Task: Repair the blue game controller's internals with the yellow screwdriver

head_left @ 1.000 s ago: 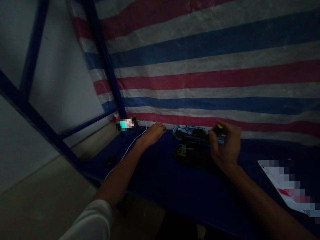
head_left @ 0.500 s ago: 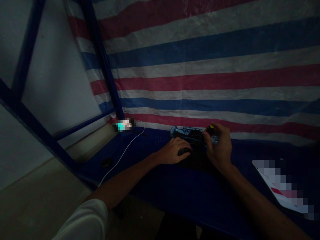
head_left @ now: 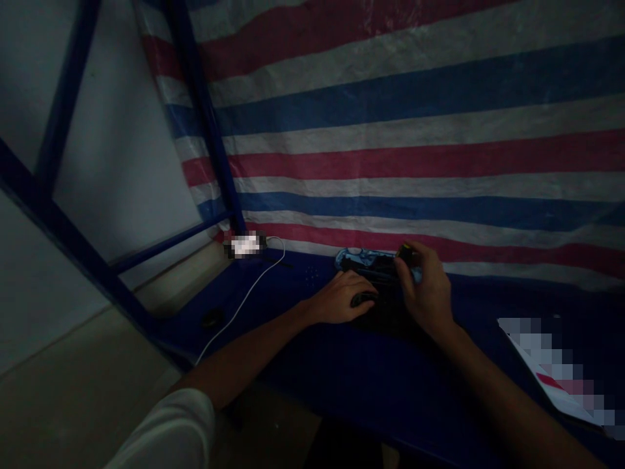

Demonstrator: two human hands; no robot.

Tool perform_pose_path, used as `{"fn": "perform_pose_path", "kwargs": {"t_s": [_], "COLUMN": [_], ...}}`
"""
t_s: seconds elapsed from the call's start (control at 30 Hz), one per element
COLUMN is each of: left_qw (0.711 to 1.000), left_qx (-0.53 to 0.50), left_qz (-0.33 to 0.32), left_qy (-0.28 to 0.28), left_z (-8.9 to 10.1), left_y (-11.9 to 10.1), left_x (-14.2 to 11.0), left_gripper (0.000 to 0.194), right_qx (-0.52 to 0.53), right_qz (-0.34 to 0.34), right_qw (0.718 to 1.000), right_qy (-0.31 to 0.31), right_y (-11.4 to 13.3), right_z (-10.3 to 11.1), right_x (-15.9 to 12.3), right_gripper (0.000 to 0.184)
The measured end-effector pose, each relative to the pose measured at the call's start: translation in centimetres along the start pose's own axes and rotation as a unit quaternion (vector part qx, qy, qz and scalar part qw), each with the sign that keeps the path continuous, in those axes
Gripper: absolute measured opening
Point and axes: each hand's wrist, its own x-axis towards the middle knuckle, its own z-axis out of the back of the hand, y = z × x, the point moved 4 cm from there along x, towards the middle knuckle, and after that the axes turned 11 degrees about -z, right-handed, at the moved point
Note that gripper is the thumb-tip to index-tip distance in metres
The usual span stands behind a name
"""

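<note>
A red, white and blue striped tarpaulin (head_left: 415,150) hangs behind the dark blue table (head_left: 336,381), where a white cable (head_left: 239,309) runs across the top. Your left hand (head_left: 336,298) curls around a small black object (head_left: 364,299), while your right hand (head_left: 424,290) pinches a yellow-tipped item (head_left: 404,253) against a blue-patterned device (head_left: 359,259) lying on the table; the dim light hides exactly what these are.

My left hand (head_left: 339,298) lies palm down just below the middle of the frame, fingers curled forward, with my left forearm (head_left: 249,352) running in from the lower left. My right hand (head_left: 424,286) sits just beside it, turned on edge with fingers bent inward, and my right forearm (head_left: 508,397) reaches up from the lower right.
</note>
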Motion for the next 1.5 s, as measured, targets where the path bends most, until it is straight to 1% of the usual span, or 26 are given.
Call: {"fn": "perform_pose_path", "kwargs": {"t_s": [0.1,0.23,0.3,0.4,0.5,0.6,0.77,0.9,1.0,1.07,1.23,1.33,1.5], "left_qw": [1.000,1.000,1.000,1.000,1.000,1.000,0.999,1.000,1.000,1.000,1.000,1.000,1.000], "left_qx": [0.002,0.011,0.013,0.013,0.015,0.015,0.021,0.022,0.017,0.013,0.011,0.008,0.010], "left_qz": [0.000,0.008,0.006,0.001,0.006,0.009,0.015,0.010,0.008,0.007,0.006,0.008,0.005], "left_qy": [0.001,0.011,0.011,0.007,0.010,0.017,0.024,0.019,0.019,0.018,0.010,0.011,0.012], "left_z": [0.0,-0.3,-0.3,-0.3,-0.2,-0.2,-0.2,-0.2,-0.2,-0.1,0.0,-0.1,-0.1], "left_y": [0.1,0.3,0.4,0.3,0.2,0.1,0.0,0.1,0.1,0.0,-0.1,0.0,0.0], "left_x": [0.0,0.0,0.0,0.0,0.0,0.0,0.1,0.1,0.1,0.0,0.1,0.1,0.0], "left_gripper": [0.028,0.029,0.029,0.029,0.029,0.028,0.027,0.028,0.028,0.029,0.029,0.029,0.030], "right_qx": [0.000,0.000,-0.003,-0.012,-0.017,-0.013,0.001,-0.009,-0.005,0.006,0.011,0.002,0.001], "right_qz": [0.001,0.028,0.037,0.030,0.028,0.034,0.043,0.033,0.016,0.000,-0.005,0.001,-0.007], "right_qw": [1.000,0.999,0.999,0.999,0.999,0.998,0.997,0.999,1.000,1.000,1.000,1.000,0.999], "right_qy": [0.013,0.034,0.015,-0.009,0.022,0.054,0.068,0.036,-0.009,-0.026,-0.001,0.004,-0.037], "right_y": [0.4,1.2,1.7,2.3,2.8,2.9,2.3,2.1,2.0,1.8,1.4,1.6,2.1], "right_z": [-0.3,-1.1,-1.4,-1.7,-2.1,-2.5,-3.0,-2.6,-1.7,-1.1,-0.5,-0.5,-0.1], "right_x": [0.1,0.2,0.3,0.5,0.5,0.5,0.5,0.7,1.0,1.1,0.9,0.9,1.0], "right_gripper": [0.032,0.030,0.030,0.029,0.027,0.030,0.030,0.022,0.022,0.023,0.031,0.028,0.022]}}
